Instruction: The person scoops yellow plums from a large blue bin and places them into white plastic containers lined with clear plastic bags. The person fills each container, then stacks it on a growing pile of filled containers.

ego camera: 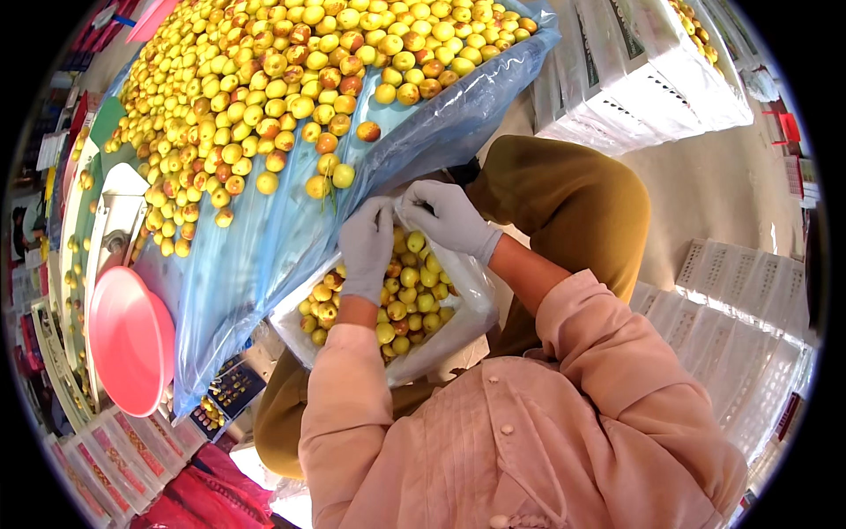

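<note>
A box lined with clear plastic film (472, 291) stands between my knees, holding many yellow-green and reddish jujubes (410, 291). At its far rim my left hand (369, 248), in a pale grey glove, pinches the plastic liner between thumb and fingers. Beside it my right hand (449, 215), gloved the same way, grips the liner's edge too. The two hands nearly touch. Just beyond them, blue plastic sheeting (264, 244) slopes down under a large heap of loose jujubes (264, 86). A few stems or leaves lie among the nearest fruit.
A pink plastic basin (129, 340) is at the left, near a pale metal frame (114, 218). Plastic-wrapped white boxes (634, 86) stand at the upper right, with more stacked crates (720, 337) at the right. Crates with pink contents (125, 456) and red plastic (205, 492) lie at the lower left.
</note>
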A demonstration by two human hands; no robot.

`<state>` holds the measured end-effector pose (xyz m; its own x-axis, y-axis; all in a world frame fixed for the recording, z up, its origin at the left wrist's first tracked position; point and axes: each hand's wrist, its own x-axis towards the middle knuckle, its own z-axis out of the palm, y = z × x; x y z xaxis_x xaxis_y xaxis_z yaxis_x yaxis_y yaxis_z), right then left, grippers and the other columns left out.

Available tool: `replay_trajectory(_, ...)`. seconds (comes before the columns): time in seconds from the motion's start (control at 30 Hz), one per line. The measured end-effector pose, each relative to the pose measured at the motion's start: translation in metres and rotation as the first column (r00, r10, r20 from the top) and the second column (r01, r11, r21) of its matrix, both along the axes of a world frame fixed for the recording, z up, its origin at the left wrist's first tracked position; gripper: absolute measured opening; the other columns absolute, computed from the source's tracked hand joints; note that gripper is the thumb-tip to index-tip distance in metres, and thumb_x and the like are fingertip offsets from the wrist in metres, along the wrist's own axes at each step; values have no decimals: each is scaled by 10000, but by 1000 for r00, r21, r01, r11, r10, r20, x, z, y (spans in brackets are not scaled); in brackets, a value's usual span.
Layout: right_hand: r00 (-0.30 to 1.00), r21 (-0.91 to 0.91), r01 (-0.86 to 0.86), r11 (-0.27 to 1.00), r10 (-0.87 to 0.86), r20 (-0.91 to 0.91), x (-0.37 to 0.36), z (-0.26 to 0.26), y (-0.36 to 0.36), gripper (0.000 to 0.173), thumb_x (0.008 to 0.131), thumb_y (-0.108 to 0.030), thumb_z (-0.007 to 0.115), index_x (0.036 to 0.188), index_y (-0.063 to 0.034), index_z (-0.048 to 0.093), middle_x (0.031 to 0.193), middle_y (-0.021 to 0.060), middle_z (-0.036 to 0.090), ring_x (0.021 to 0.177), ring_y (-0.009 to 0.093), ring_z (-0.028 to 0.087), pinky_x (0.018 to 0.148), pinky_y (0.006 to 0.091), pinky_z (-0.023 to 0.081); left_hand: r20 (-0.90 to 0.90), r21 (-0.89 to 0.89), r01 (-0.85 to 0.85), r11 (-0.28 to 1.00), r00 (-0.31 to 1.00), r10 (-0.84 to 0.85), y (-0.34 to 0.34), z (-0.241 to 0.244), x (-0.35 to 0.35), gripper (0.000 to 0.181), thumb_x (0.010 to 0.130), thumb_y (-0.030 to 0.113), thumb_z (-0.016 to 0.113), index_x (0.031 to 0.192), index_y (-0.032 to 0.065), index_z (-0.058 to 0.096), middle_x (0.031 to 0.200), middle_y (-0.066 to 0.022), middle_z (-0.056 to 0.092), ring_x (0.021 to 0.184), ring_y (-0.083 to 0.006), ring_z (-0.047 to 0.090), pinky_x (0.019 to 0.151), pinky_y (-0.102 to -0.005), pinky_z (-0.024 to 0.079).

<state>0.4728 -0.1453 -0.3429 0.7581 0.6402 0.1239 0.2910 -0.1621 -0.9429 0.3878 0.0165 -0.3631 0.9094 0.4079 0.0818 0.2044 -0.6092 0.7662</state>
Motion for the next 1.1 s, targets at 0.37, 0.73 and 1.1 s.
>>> replay_trajectory(0.37,553,-232,98,968,-247,-796,22,-111,-8,461,1046,-423,553,1186,-12,707,1132,92,718,1010,118,620,922,303,506,127,178,-103,979,989,81,-23,-15,1,61,979,134,612,1006,83,631,964,-145,710,882,-389,669,754,-480,529)
replay_trajectory(0.73,831,-46,158,986,-159,-533,22,-92,-10,238,928,-229,705,995,-1,705,883,81,713,835,150,655,803,308,534,178,264,154,952,962,-205,-33,-2,-57,225,915,127,689,1130,65,663,1211,-170,638,1147,-389,598,1020,-501,460)
replay_trajectory(1.1,930,-215,149,965,-211,-301,29,-49,10,304,884,-270,729,1056,-19,733,929,146,747,910,312,727,853,391,567,145,118,92,989,984,-109,-3,14,-28,287,962,106,606,1245,61,631,1252,-172,660,1153,-410,603,1045,-497,466)
